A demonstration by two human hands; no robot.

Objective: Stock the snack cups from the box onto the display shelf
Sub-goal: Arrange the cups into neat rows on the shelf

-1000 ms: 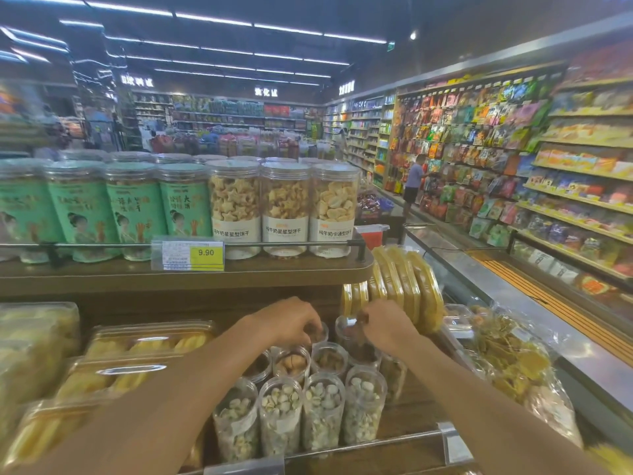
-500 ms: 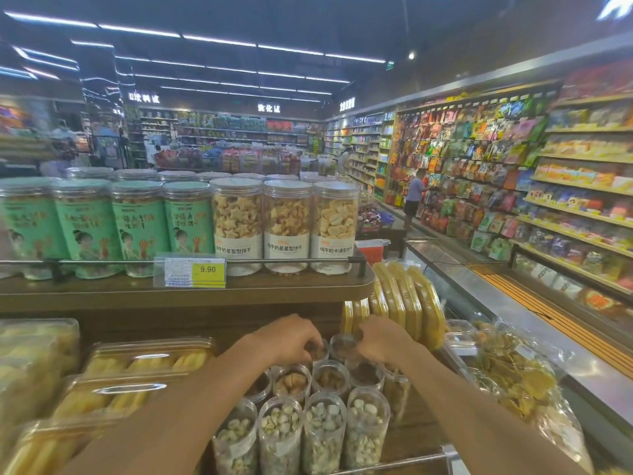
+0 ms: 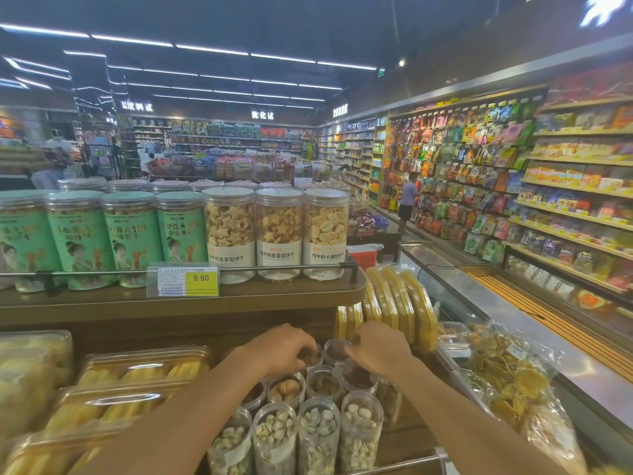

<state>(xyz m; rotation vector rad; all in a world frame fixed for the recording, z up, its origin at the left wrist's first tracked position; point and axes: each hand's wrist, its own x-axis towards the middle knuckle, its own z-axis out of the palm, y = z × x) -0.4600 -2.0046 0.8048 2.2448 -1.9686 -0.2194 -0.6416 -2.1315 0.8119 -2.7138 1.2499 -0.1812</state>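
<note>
Both hands worked the back row of snack cups on the lower display shelf [image 3: 406,438]. Left hand [image 3: 279,351]: knuckles up, fingers curled down over the lid of a back-row cup [image 3: 312,358], gripping it from above. Right hand [image 3: 380,354]: fingers bent, tips pinching the rim of a second back-row cup [image 3: 337,349] with dark contents. The two cups stood just beside each other, upright, between the hands.

In front of them stood a middle row of nut cups [image 3: 286,390], then four pistachio cups [image 3: 318,437] against the front rail [image 3: 411,461]. Clear clamshell trays [image 3: 137,368] of yellow sticks lay to the left. Round yellow packs [image 3: 400,306] stood on edge to the right, with bagged snacks [image 3: 507,378] beyond. The upper shelf [image 3: 239,299] carried green-labelled jars [image 3: 132,234], clear biscuit jars [image 3: 279,231] and a 9.90 price tag [image 3: 186,281].
</note>
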